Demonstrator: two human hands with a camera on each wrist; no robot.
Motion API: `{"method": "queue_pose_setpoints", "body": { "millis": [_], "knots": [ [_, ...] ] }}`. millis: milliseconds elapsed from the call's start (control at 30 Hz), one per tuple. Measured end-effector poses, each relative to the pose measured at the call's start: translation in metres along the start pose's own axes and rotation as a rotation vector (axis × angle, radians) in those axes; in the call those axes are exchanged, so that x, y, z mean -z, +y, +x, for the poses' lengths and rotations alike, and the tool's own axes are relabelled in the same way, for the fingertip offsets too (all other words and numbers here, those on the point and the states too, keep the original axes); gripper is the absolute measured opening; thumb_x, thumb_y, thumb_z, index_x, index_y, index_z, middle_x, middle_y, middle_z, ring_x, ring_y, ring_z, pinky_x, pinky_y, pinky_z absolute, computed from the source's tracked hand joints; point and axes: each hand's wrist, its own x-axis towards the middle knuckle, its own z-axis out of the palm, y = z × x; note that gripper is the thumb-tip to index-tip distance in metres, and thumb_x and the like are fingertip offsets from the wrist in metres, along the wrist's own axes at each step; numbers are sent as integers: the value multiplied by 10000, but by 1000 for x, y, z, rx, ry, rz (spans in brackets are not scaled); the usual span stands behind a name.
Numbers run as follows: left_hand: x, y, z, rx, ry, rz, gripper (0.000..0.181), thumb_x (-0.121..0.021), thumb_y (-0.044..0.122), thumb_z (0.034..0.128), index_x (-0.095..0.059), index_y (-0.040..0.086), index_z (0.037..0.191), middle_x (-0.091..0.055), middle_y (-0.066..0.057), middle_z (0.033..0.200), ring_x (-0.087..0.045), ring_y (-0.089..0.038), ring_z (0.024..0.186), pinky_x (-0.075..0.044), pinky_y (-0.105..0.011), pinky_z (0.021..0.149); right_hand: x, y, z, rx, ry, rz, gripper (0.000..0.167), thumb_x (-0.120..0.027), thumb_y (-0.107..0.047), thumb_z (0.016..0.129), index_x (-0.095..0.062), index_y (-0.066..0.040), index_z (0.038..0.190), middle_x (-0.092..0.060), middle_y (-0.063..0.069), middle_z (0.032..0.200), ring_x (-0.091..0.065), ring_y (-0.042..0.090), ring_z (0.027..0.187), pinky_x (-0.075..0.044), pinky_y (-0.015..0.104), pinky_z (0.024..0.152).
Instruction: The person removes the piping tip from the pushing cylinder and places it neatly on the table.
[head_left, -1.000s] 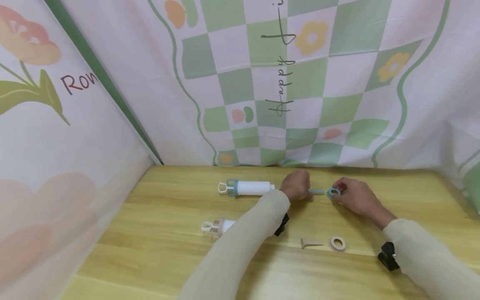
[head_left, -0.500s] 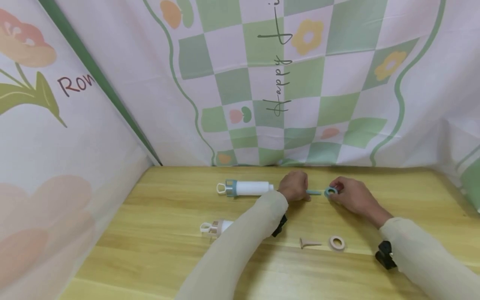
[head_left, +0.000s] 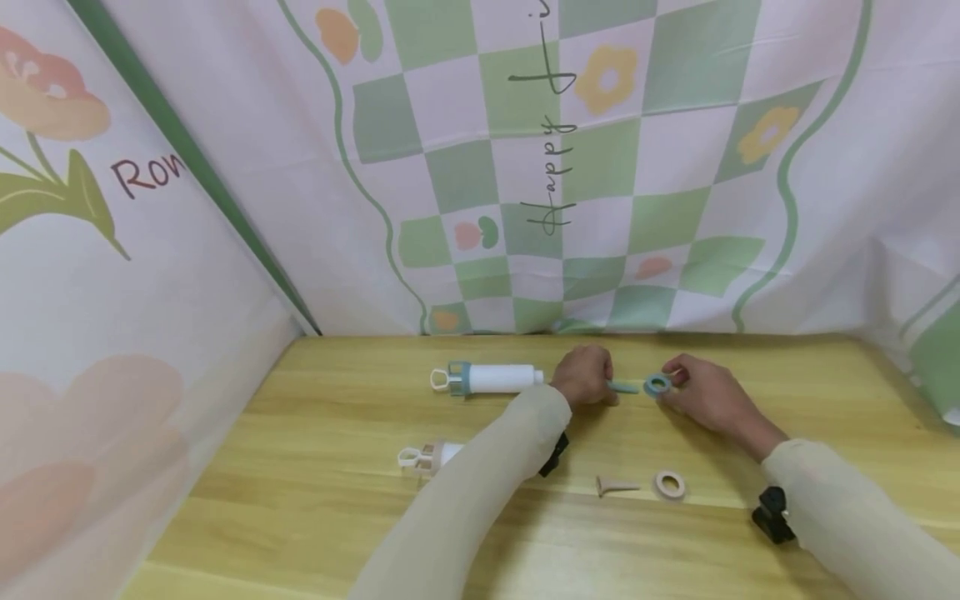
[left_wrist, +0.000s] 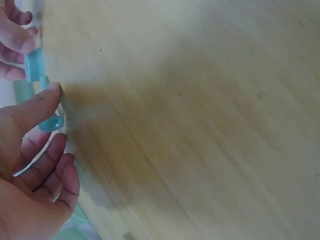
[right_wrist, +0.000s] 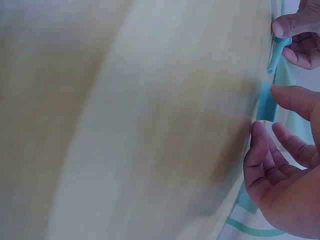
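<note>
In the head view my left hand (head_left: 584,375) pinches a blue funnel-shaped piece with a narrow stem (head_left: 624,387), its stem pointing right. The flared end is mostly hidden there, but the funnel piece (left_wrist: 51,122) shows between thumb and fingers in the left wrist view. My right hand (head_left: 708,393) pinches the right edge of a blue ring (head_left: 657,385) just beyond the stem's tip, with a small gap between them. In the right wrist view the blue ring (right_wrist: 266,102) shows side-on at my thumb. Both pieces are at the tabletop.
A white tube with a blue collar and white handle (head_left: 502,378) lies left of my left hand. Nearer, my left sleeve partly covers a similar tube with a pink collar (head_left: 431,457). A pink funnel piece (head_left: 617,486) and pink ring (head_left: 670,485) lie on the wooden table (head_left: 300,500).
The blue ring has tilted flatter toward the table and come slightly apart from the stem's tip. My left hand keeps its hold. The head view has shifted slightly.
</note>
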Motion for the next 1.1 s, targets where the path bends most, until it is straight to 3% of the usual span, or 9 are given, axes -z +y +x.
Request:
{"method": "queue_pose_setpoints", "body": {
  "millis": [333, 600, 833, 933, 1100],
  "knots": [
    [4, -1, -4, -32, -5, -32, 338, -911, 273, 744, -602, 167, 829, -562, 83, 785, -523, -77, 712, -427, -198, 605, 4, 0, -11, -21, 25, -12, 499, -758, -236, 875, -577, 91, 1206, -646, 284, 1058, -610, 455, 977, -476, 591, 827],
    [21, 2, -9, -29, 27, -29, 387, -868, 314, 795, -685, 141, 1088, -651, 76, 1022, -570, -73, 843, -466, -194, 694, 12, -6, -30, -39, 19, -11, 557, -686, -290, 945, -518, 107, 1298, -593, 345, 1151, -599, 487, 1010, -486, 611, 799],
    [43, -1, -32, -105, 16, 9, 398, -791, 386, 867, -680, 151, 1169, -668, 55, 1155, -584, -69, 947, -460, -185, 755, 16, -23, -53, -42, 80, -17, 515, -646, -288, 983, -525, 94, 1306, -596, 339, 1162, -626, 474, 964, -519, 574, 745],
    [56, -4, -45, -141, 23, 24, 384, -741, 397, 909, -669, 141, 1187, -673, 46, 1154, -592, -66, 893, -467, -194, 724, 17, -30, -57, -1, 125, -15, 455, -658, -256, 978, -558, 77, 1271, -627, 302, 1119, -644, 447, 926, -532, 556, 720],
    [76, -12, -71, -201, 88, 68, 343, -720, 394, 927, -676, 145, 1158, -677, 44, 1097, -559, -61, 774, -462, -195, 681, 22, -45, -65, 63, 220, 0, 354, -658, -229, 979, -607, 25, 1220, -663, 226, 1064, -662, 417, 894, -535, 524, 691]
  ]
}}
